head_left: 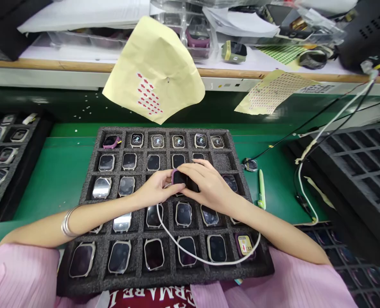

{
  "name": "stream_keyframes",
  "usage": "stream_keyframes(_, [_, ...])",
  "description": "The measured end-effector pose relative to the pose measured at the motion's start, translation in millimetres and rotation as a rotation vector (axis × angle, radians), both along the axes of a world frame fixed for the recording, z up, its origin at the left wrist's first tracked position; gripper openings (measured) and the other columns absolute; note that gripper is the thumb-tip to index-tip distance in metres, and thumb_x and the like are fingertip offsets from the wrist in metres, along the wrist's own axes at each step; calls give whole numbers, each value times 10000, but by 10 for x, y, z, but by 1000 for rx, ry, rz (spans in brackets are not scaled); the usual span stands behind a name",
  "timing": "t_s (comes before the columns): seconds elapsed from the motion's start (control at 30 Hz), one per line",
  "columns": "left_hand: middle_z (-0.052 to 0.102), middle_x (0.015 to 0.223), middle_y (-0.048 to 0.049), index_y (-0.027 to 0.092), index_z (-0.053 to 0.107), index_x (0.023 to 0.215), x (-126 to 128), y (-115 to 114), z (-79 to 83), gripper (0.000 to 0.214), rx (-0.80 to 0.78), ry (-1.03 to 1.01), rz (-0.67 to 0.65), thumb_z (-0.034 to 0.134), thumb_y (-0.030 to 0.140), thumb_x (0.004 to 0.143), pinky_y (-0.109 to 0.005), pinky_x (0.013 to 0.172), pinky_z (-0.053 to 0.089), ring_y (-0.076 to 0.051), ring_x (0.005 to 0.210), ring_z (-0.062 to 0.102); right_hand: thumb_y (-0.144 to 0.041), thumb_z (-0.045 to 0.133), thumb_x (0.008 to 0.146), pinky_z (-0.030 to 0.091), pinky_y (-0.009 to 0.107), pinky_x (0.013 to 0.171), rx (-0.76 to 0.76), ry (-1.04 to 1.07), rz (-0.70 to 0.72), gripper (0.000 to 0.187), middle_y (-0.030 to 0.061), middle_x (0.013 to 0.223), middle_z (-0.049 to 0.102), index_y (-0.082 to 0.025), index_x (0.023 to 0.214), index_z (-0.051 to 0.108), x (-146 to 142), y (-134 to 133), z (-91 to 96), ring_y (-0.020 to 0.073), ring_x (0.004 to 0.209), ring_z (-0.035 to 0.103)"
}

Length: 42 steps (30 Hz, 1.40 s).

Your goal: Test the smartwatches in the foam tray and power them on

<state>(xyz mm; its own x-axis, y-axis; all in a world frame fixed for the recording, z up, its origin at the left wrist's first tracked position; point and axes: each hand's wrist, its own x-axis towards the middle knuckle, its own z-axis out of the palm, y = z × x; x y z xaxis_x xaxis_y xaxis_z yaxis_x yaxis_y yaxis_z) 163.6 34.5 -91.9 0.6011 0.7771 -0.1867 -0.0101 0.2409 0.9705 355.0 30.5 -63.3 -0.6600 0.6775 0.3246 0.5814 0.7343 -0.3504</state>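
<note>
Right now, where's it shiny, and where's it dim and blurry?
Head view: bright glare whitens the leftmost watch, third row down, in the foam tray; head view: the held watch looks dark; head view: lower-right trays look dim and soft.

A green bench [48,179] ran below a shelf [64,66] edged in tan and faced in white; a dark green panel [61,102], specked with white bits [86,107], filled the gap between them; yellow sheets [154,60] hung at the shelf's front; pale light glinted on the panel.
</note>
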Motion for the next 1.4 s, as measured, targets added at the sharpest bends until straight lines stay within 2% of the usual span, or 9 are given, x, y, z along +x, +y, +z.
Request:
stream_keyframes(0.07, [569, 668, 40, 147, 588, 935, -8, 5, 10, 263, -6, -18, 1, 678, 365, 817, -247, 605, 463, -97, 574, 519, -212, 619, 862, 482, 488, 939, 32, 47, 3, 344, 140, 1106, 687, -171, 1192, 534, -11, -18, -35, 275, 1033, 658])
stream_keyframes(0.23, [644, 853, -30, 142, 615, 930, -41, 5, 4, 255, 56, -50, -34, 682, 356, 809, -302, 774, 484, -161, 817, 592, -215, 660, 836, 534, 421, 857, 41, 187, 16, 375, 152, 1079, 685, -140, 1181, 536, -4, -63, -94, 262, 1030, 650])
stream_keyframes(0.4, [587, 767, -6, 123, 620, 930, -68, 4, -6, 272, 64, 10, -75, 666, 366, 817, -252, 620, 418, -113, 659, 501, -261, 683, 826, 556, 392, 778, -72, 273, 17, 373, 120, 1032, 679, -168, 1159, 544, -3, -69, -81, 242, 959, 660])
stream_keyframes(0.57, [562, 735, 4, 126, 617, 937, -72, 7, -16, 292, 48, 3, -82, 675, 381, 806, -242, 586, 391, -106, 629, 468, -301, 682, 825, 560, 397, 748, -141, 292, -3, 364, 96, 1006, 672, -204, 1149, 547, -14, -76, -80, 235, 906, 657])
stream_keyframes(0.93, [608, 711, 12, 128, 622, 963, -76, 14, -9, 281, 44, -8, -104, 683, 357, 812, -246, 575, 443, -117, 605, 557, -317, 690, 829, 554, 387, 754, -130, 287, 12, 376, 85, 1007, 677, -209, 1160, 547, -5, -86, -100, 228, 915, 657])
stream_keyframes(1.07, [650, 788, -19, 135, 593, 984, -48, -13, 30, 240, 56, -11, -143, 625, 339, 863, -295, 687, 496, -154, 708, 616, -329, 696, 828, 541, 417, 808, -120, 233, 9, 396, 99, 1047, 667, -200, 1173, 551, 22, -101, -37, 248, 980, 641])
stream_keyframes(1.13, [645, 865, -24, 154, 572, 1046, -28, -35, 44, 268, 59, -5, -147, 626, 344, 865, -314, 750, 500, -158, 770, 612, -354, 694, 830, 525, 441, 872, -141, 206, 8, 394, 107, 1117, 643, -216, 1177, 567, 108, -77, 49, 261, 1051, 618])
stream_keyframes(1.23, [613, 890, -15, 179, 541, 1124, -14, -49, 32, 393, 41, 35, -156, 685, 384, 821, -297, 715, 494, -154, 777, 583, -384, 716, 814, 503, 450, 932, -138, 222, -71, 396, 101, 1150, 618, -245, 1162, 588, 389, 33, 159, 270, 1094, 596])
stream_keyframes(1.4, [635, 938, -35, 185, 540, 1159, -18, -26, -59, 410, 27, 24, -166, 647, 431, 849, -320, 785, 504, -193, 908, 598, -443, 683, 828, 495, 488, 925, -81, 74, -349, 375, 111, 1064, 633, -220, 1124, 627, 1070, 282, 46, 302, 1036, 604])
